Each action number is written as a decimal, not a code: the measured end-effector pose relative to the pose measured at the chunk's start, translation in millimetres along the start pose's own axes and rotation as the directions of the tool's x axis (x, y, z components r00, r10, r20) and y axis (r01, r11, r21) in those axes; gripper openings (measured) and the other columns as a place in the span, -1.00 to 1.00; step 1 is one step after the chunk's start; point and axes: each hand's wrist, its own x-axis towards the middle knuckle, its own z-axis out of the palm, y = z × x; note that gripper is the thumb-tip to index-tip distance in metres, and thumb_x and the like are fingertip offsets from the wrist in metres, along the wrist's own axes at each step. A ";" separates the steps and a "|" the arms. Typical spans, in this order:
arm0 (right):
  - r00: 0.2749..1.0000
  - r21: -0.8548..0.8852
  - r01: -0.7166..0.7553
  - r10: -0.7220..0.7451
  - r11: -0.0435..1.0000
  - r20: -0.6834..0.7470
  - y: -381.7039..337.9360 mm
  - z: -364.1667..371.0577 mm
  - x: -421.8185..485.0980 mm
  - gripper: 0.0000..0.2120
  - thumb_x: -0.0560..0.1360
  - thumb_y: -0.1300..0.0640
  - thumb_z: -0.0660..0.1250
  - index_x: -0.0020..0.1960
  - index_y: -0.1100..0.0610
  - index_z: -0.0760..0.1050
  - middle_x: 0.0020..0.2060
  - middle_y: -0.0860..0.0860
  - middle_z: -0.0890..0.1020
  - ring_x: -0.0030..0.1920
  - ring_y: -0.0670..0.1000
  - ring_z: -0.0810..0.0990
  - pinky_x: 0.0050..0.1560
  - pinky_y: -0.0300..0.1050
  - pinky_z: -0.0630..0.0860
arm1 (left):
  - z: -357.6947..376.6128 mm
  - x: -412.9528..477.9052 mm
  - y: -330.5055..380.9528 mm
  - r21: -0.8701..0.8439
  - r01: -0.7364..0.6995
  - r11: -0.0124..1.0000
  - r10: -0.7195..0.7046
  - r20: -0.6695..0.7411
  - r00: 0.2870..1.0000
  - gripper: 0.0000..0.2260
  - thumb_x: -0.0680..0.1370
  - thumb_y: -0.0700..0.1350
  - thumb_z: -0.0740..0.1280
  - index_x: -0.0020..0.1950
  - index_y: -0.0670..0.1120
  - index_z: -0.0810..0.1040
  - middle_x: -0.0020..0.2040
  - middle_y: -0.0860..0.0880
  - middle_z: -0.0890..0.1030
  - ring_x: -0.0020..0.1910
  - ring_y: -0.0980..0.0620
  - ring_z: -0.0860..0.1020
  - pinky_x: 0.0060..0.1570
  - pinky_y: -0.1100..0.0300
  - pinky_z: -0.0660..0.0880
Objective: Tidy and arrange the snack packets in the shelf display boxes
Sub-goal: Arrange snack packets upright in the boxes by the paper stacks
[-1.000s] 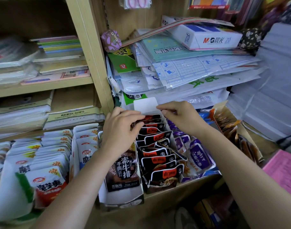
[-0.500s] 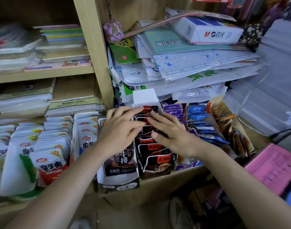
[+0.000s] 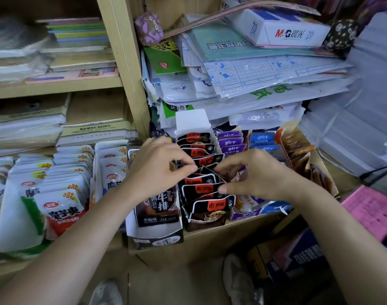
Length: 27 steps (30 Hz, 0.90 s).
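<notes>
A narrow display box (image 3: 206,225) on the shelf holds a row of black snack packets with red labels (image 3: 204,189). My left hand (image 3: 157,168) sits over the row's left side, thumb and fingers pinching the top edge of one black packet mid-row. From the right, my right hand (image 3: 257,175) pinches a tilted black packet (image 3: 210,169) in the same row. A dark box of black beef-steak packets (image 3: 158,205) stands to the left, partly hidden under my left hand. Purple packets (image 3: 231,142) and blue packets (image 3: 261,139) fill boxes to the right.
White and red packets (image 3: 62,208) fill boxes at the left. Brown packets sit in an open carton (image 3: 309,164) at the far right. Stacked paper and an M&G paper ream (image 3: 282,33) overhang the boxes. A wooden shelf post (image 3: 124,69) stands behind; a pink sheet (image 3: 373,212) lies right.
Both hands have come back from the rear of the black packet row to its middle. My right hand went from lying flat on the packets to pinching one tilted packet.
</notes>
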 end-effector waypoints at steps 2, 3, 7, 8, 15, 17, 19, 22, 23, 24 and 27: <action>1.000 -0.036 0.021 -0.020 0.999 0.017 1.6 -0.3 1.1 -0.70 0.45 0.11 0.54 0.16 -0.05 0.65 -0.13 -0.22 0.68 -0.07 -0.24 0.64 -0.01 -0.33 0.58 | -1.4 -2.3 3.7 0.024 -0.046 0.999 0.044 0.068 0.997 -0.69 0.55 0.27 0.22 -0.02 0.21 0.72 -0.11 0.27 0.63 -0.04 0.13 0.48 0.00 0.08 0.32; 1.000 -0.033 0.027 -0.027 0.999 0.012 3.9 -2.1 1.8 -0.73 0.48 0.18 0.50 0.15 -0.02 0.66 -0.12 -0.19 0.70 -0.07 -0.23 0.65 0.00 -0.32 0.59 | -2.1 -5.4 5.7 0.029 -0.062 0.998 0.059 0.085 0.995 -0.67 0.55 0.27 0.20 0.01 0.20 0.72 -0.08 0.27 0.63 -0.02 0.13 0.48 0.00 0.08 0.33; 0.999 -0.010 -0.006 0.005 1.000 -0.052 14.5 -9.2 6.2 -0.82 0.54 0.28 0.42 0.07 0.07 0.69 -0.12 -0.11 0.73 -0.09 -0.21 0.67 -0.05 -0.35 0.56 | -1.8 -20.4 12.4 0.038 -0.088 0.995 0.083 0.107 0.991 -0.61 0.54 0.35 0.22 0.09 0.17 0.72 0.04 0.24 0.55 0.04 0.11 0.42 0.03 0.07 0.35; 0.996 -0.019 -0.013 0.011 1.000 -0.091 16.4 -8.1 8.3 -0.83 0.54 0.29 0.41 0.07 0.09 0.69 -0.12 -0.08 0.73 -0.09 -0.20 0.68 -0.06 -0.33 0.57 | -0.4 -24.1 14.7 0.032 -0.082 0.996 0.078 0.123 0.989 -0.58 0.52 0.37 0.23 0.13 0.16 0.71 0.07 0.23 0.56 0.05 0.11 0.42 0.04 0.06 0.38; 0.985 -0.024 0.038 -0.041 0.999 -0.170 9.4 -0.7 18.2 -0.83 0.55 0.29 0.41 0.05 0.10 0.71 -0.16 -0.15 0.70 -0.23 -0.24 0.66 -0.24 -0.43 0.53 | 2.2 -55.3 37.1 -0.155 0.057 0.986 -0.025 0.201 0.979 -0.38 0.52 0.45 0.15 0.46 0.16 0.48 0.39 0.27 0.49 0.36 0.27 0.37 0.30 0.15 0.36; 0.982 -0.026 0.078 -0.081 0.997 -0.172 1.6 1.5 19.8 -0.83 0.54 0.29 0.42 0.02 0.09 0.72 -0.19 -0.20 0.69 -0.26 -0.24 0.66 -0.26 -0.39 0.54 | 6.8 -59.7 43.6 -0.069 0.012 0.998 -0.002 0.147 0.989 -0.43 0.52 0.38 0.24 0.45 0.13 0.51 0.36 0.25 0.53 0.33 0.24 0.42 0.26 0.12 0.41; 0.977 -0.032 0.125 -0.128 0.992 -0.169 -7.1 5.3 24.1 -0.85 0.53 0.26 0.44 0.02 0.07 0.73 -0.15 -0.18 0.70 -0.22 -0.21 0.68 -0.18 -0.32 0.59 | 15.3 -62.9 47.9 0.002 -0.040 0.999 0.040 0.063 0.997 -0.58 0.57 0.21 0.31 0.37 0.07 0.59 0.28 0.20 0.60 0.23 0.16 0.50 0.16 0.03 0.50; 0.975 -0.035 0.181 -0.184 0.983 -0.126 -17.3 12.7 35.4 -0.88 0.52 0.25 0.46 0.02 0.13 0.73 -0.10 -0.11 0.72 -0.18 -0.36 0.62 -0.11 -0.47 0.48 | 26.1 -68.7 51.8 0.011 -0.099 0.995 0.099 0.004 0.995 -0.71 0.59 0.03 0.35 0.29 0.01 0.66 0.23 0.15 0.65 0.13 0.11 0.56 0.07 0.05 0.54; 0.974 -0.047 0.194 -0.198 0.980 -0.111 -18.8 15.9 39.8 -0.89 0.52 0.25 0.46 0.02 0.13 0.73 -0.10 -0.09 0.73 -0.13 -0.32 0.64 -0.07 -0.46 0.49 | 27.1 -70.2 53.1 0.002 -0.097 0.995 0.097 -0.010 0.995 -0.72 0.59 0.00 0.36 0.28 0.00 0.66 0.21 0.15 0.66 0.11 0.11 0.57 0.04 0.06 0.55; 0.975 -0.063 0.200 -0.205 0.978 -0.090 -19.0 19.0 43.6 -0.89 0.51 0.25 0.47 0.01 0.13 0.73 -0.11 -0.07 0.74 -0.08 -0.27 0.66 -0.02 -0.40 0.53 | 27.4 -71.5 53.4 -0.006 -0.091 0.996 0.091 -0.025 0.996 -0.72 0.58 -0.01 0.36 0.26 -0.01 0.67 0.20 0.14 0.67 0.09 0.11 0.58 0.01 0.07 0.56; 0.979 -0.092 0.202 -0.204 0.975 -0.020 -18.4 25.0 48.4 -0.89 0.51 0.24 0.47 0.01 0.13 0.73 -0.12 -0.06 0.74 -0.07 -0.19 0.68 0.05 -0.26 0.58 | 27.2 -73.7 53.2 -0.001 -0.063 0.998 0.063 -0.052 0.997 -0.72 0.58 0.00 0.38 0.26 -0.02 0.67 0.14 0.13 0.69 0.08 0.13 0.59 -0.02 0.08 0.58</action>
